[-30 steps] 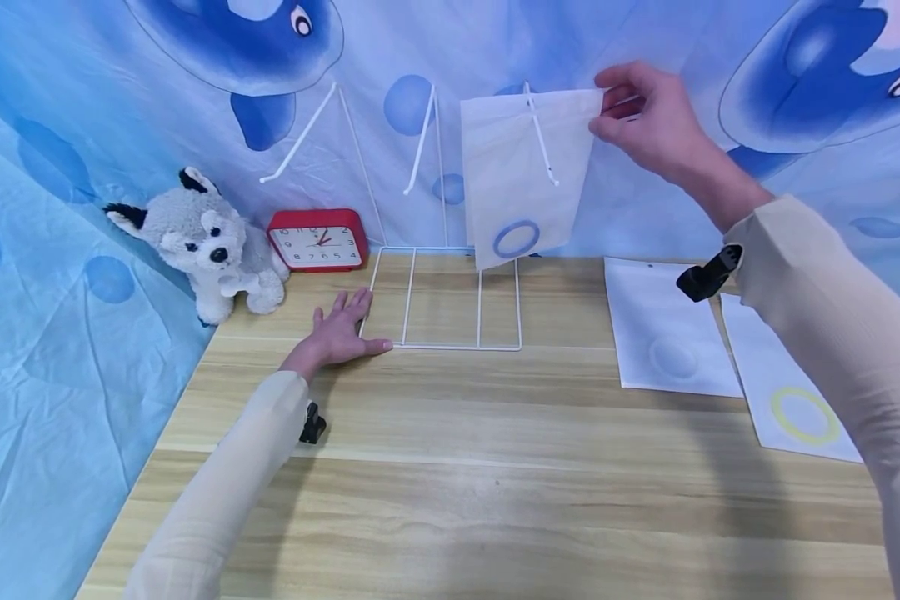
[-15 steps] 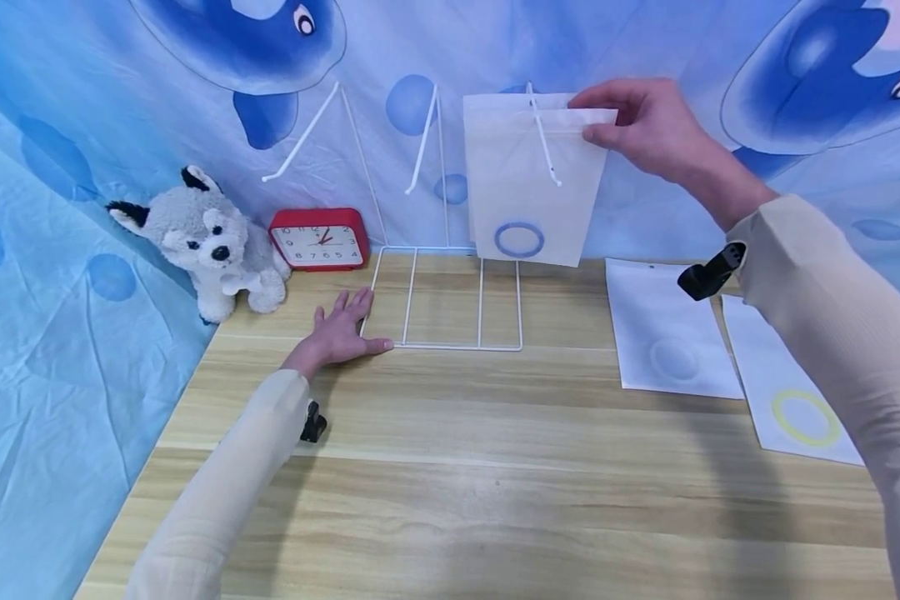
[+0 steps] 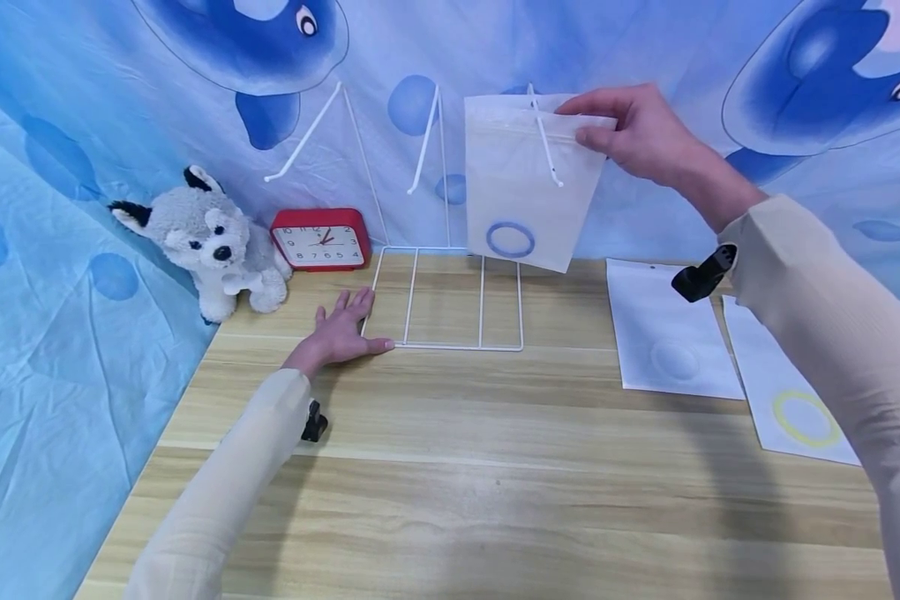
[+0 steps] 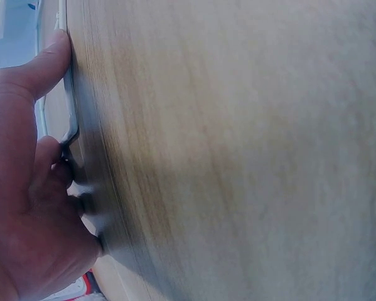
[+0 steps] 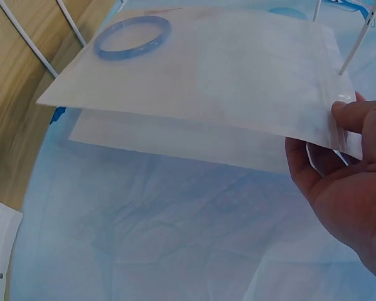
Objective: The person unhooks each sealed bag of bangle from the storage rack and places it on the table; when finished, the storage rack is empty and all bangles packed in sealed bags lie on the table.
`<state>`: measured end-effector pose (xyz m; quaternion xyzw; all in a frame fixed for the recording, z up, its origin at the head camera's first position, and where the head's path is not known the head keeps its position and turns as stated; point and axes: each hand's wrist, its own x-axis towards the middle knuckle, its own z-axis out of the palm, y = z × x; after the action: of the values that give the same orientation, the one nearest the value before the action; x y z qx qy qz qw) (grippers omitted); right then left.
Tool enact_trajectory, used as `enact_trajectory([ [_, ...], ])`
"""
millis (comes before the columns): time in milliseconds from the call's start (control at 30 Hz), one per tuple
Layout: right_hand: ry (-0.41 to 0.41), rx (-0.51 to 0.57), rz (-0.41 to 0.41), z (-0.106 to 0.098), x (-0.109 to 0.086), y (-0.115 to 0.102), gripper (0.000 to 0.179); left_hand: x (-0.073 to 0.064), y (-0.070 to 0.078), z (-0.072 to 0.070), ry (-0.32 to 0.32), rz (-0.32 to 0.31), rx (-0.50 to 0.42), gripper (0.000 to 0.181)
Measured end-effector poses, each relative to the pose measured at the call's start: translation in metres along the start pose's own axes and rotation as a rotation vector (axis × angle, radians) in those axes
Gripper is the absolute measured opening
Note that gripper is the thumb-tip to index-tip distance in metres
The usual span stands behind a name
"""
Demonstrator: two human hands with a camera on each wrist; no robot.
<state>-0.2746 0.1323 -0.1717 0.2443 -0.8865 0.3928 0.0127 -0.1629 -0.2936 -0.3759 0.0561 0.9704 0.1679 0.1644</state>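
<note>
In the head view my right hand point(image 3: 641, 133) pinches the top right corner of a whitish resealable pouch point(image 3: 528, 179) on the right prong of a white wire display rack point(image 3: 482, 300). Through the pouch's lower part shows a blue ring point(image 3: 510, 239). The right wrist view shows my thumb in front near the sealed top, fingers behind, and a second pale pouch point(image 5: 175, 147) behind the first. My left hand point(image 3: 337, 329) rests spread at the rack base's front left corner. In the left wrist view its thumb point(image 4: 53, 59) lies along the base wire.
Two more white pouches lie on the table's right, one with a pale ring point(image 3: 675, 358), the other with a yellow ring point(image 3: 806, 418). A red clock point(image 3: 321, 239) and a plush husky point(image 3: 206, 242) stand left of the rack. A blue patterned cloth point(image 3: 660, 33) hangs behind.
My right hand has moved slightly down and left with the front pouch's corner, and that pouch now hangs in front of the other. The left hand has stayed in place.
</note>
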Motion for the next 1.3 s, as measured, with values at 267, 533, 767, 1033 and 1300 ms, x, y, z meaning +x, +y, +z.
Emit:
enact_trajectory([
  [267,0.002,-0.01,-0.023,-0.002,-0.005,-0.003,0.039,0.002,-0.002,0.0,-0.005,-0.01,0.012,0.104],
  [533,-0.006,-0.05,-0.031,-0.007,-0.015,-0.006,0.038,0.003,0.0,-0.004,-0.025,-0.015,0.011,0.105],
  [767,0.004,-0.041,-0.049,-0.013,-0.026,-0.012,0.037,0.002,0.006,-0.011,-0.008,0.003,0.019,0.103],
  [1033,0.017,-0.115,-0.083,-0.015,-0.039,-0.016,0.036,0.0,0.008,-0.012,-0.014,0.002,0.015,0.104],
  [1300,0.018,-0.109,-0.134,-0.017,-0.052,-0.018,0.033,0.0,0.006,-0.01,-0.016,0.007,0.016,0.104],
])
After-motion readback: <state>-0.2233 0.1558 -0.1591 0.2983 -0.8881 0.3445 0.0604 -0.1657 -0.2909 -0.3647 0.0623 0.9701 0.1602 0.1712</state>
